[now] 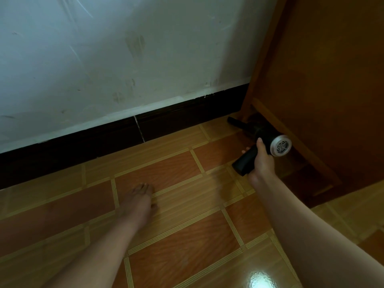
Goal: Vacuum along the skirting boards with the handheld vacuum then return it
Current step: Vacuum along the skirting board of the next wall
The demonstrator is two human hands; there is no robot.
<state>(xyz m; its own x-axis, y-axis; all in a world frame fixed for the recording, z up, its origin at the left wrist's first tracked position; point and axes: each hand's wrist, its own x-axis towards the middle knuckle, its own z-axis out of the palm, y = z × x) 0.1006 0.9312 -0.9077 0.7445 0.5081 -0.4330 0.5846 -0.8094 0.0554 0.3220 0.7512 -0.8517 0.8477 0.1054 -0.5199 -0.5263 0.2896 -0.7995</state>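
A black handheld vacuum with a silver vented rear cap points its narrow nozzle into the corner where the dark skirting board meets a wooden door. My right hand grips the vacuum's black handle from the right side. My left hand rests flat on the tiled floor, fingers straight and pointing toward the skirting board. The nozzle tip sits low, close to the floor at the right end of the skirting board.
A scuffed white wall rises above the skirting. A brown wooden door stands at the right, its lower edge near the vacuum. The floor is orange-brown tile with pale grout lines and a light glare at bottom right.
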